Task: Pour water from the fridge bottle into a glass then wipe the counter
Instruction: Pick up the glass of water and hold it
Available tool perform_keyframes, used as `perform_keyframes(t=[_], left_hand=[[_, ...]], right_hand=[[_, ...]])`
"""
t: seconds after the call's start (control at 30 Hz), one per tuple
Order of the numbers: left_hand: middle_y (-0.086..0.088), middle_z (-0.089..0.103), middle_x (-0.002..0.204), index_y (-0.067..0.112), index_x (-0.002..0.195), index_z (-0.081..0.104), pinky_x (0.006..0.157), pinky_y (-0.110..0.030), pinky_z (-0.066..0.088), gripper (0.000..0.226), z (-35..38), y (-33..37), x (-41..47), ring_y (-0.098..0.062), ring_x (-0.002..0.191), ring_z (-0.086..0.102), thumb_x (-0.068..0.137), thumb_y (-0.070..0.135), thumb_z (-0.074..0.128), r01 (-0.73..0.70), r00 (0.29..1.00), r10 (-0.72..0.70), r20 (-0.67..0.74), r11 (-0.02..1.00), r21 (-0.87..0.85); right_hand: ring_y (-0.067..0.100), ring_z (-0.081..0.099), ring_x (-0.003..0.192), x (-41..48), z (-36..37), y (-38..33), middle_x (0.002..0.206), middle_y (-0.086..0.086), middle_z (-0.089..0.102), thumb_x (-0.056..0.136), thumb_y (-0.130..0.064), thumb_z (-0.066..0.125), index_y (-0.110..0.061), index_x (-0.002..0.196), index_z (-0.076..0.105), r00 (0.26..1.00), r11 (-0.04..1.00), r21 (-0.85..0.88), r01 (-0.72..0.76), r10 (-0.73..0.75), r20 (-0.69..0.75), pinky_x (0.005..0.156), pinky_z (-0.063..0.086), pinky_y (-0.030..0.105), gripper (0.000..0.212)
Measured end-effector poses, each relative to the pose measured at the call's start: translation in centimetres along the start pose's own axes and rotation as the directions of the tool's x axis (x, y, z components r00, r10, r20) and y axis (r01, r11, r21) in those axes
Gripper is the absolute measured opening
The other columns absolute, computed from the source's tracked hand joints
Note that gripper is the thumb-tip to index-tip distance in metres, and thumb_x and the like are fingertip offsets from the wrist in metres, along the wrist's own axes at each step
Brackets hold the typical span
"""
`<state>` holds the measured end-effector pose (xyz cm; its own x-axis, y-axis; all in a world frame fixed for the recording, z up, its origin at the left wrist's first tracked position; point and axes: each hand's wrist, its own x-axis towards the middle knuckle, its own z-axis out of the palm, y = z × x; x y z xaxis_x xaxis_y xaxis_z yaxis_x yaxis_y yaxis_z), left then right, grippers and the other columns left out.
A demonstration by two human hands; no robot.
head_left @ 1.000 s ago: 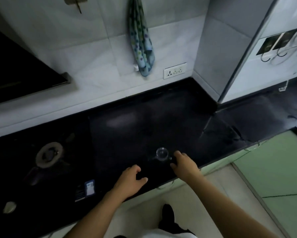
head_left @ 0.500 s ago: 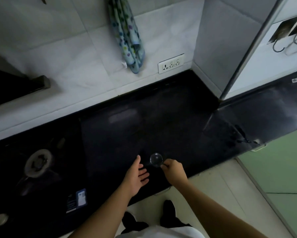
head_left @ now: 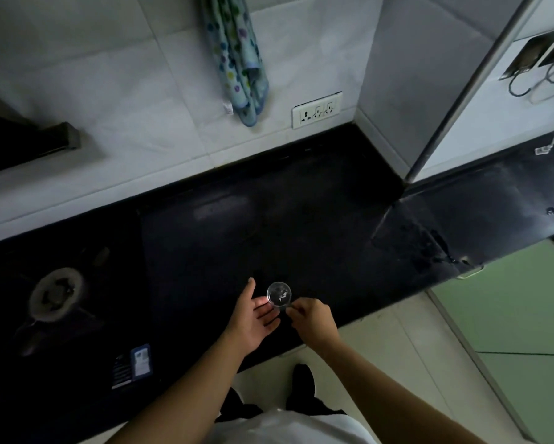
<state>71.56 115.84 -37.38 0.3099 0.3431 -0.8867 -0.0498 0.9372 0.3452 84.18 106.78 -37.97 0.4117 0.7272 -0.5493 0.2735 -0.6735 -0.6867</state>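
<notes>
A small clear glass (head_left: 279,294) stands upright on the black counter (head_left: 269,225), near its front edge. My right hand (head_left: 314,318) is closed around the glass from the right, fingertips at its near side. My left hand (head_left: 255,315) is open, palm turned toward the glass, its fingers just beside the glass on the left. A blue dotted cloth (head_left: 237,56) hangs on the tiled wall above the counter. No bottle is in sight.
A gas stove burner (head_left: 56,294) sits on the counter at the left. A wall socket (head_left: 316,109) is behind the counter. A grey fridge-like cabinet edge (head_left: 397,75) rises at the right. Green cabinet fronts (head_left: 509,309) lie below right.
My left hand has lifted off the counter edge, opened and come up beside the glass. My right hand has stayed at the glass. The view has tilted downward.
</notes>
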Motion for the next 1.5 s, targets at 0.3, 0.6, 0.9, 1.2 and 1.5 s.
perform_keyframes(t=[0.3, 0.6, 0.9, 1.2, 1.5], left_hand=[[-0.014, 0.067, 0.124, 0.008, 0.117, 0.068, 0.091, -0.038, 0.050, 0.041, -3.5, 0.6, -2.7, -0.027, 0.114, 0.062, 0.091, 0.039, 0.067, -0.124, 0.992, 0.123, -0.022, 0.992, -0.027], [-0.006, 0.072, 0.095, 0.014, 0.098, 0.071, 0.099, -0.039, 0.045, 0.016, -10.7, 0.0, -8.3, -0.021, 0.100, 0.066, 0.095, 0.027, 0.062, -0.271, 0.958, 0.237, -0.159, 0.930, -0.247], [-0.004, 0.074, 0.075, 0.010, 0.093, 0.070, 0.098, -0.039, 0.045, 0.018, -20.3, -2.0, -15.7, -0.021, 0.090, 0.065, 0.097, 0.024, 0.060, -0.401, 0.911, 0.310, -0.270, 0.816, -0.416], [-0.007, 0.066, 0.092, 0.008, 0.104, 0.072, 0.078, -0.032, 0.047, 0.024, -37.0, -5.9, -24.3, -0.016, 0.072, 0.055, 0.089, 0.025, 0.068, -0.518, 0.855, 0.395, -0.337, 0.695, -0.499], [-0.002, 0.062, 0.067, 0.009, 0.089, 0.064, 0.084, -0.036, 0.048, 0.014, -52.2, -8.6, -32.3, -0.018, 0.071, 0.064, 0.093, 0.022, 0.067, -0.594, 0.803, 0.381, -0.459, 0.572, -0.565]], right_hand=[[0.010, 0.056, 0.057, -1.7, 0.7, -3.6, 0.062, -0.004, 0.060, 0.093, -0.023, 0.063, -0.024, 0.061, 0.056, 0.985, 0.986, -0.062, 0.153, -0.148, 0.088, 0.057, 0.047, 0.027, 0.033], [0.014, 0.061, 0.061, -3.9, 5.8, -8.3, 0.071, 0.006, 0.070, 0.093, -0.025, 0.065, -0.014, 0.076, 0.067, 0.893, 0.921, -0.100, 0.376, -0.331, 0.305, 0.059, 0.049, 0.028, 0.020], [0.006, 0.056, 0.059, -9.2, 14.3, -13.3, 0.071, 0.010, 0.070, 0.092, -0.024, 0.065, -0.010, 0.076, 0.067, 0.764, 0.833, -0.125, 0.539, -0.422, 0.487, 0.058, 0.046, 0.023, 0.022], [0.001, 0.057, 0.049, -19.7, 29.1, -18.6, 0.057, -0.004, 0.057, 0.094, -0.017, 0.064, -0.013, 0.066, 0.059, 0.663, 0.767, -0.147, 0.624, -0.421, 0.619, 0.050, 0.041, 0.013, 0.029], [0.005, 0.069, 0.058, -28.8, 43.4, -23.2, 0.057, -0.007, 0.061, 0.093, -0.019, 0.066, -0.022, 0.061, 0.060, 0.526, 0.709, -0.084, 0.701, -0.434, 0.731, 0.061, 0.051, 0.025, 0.033]])
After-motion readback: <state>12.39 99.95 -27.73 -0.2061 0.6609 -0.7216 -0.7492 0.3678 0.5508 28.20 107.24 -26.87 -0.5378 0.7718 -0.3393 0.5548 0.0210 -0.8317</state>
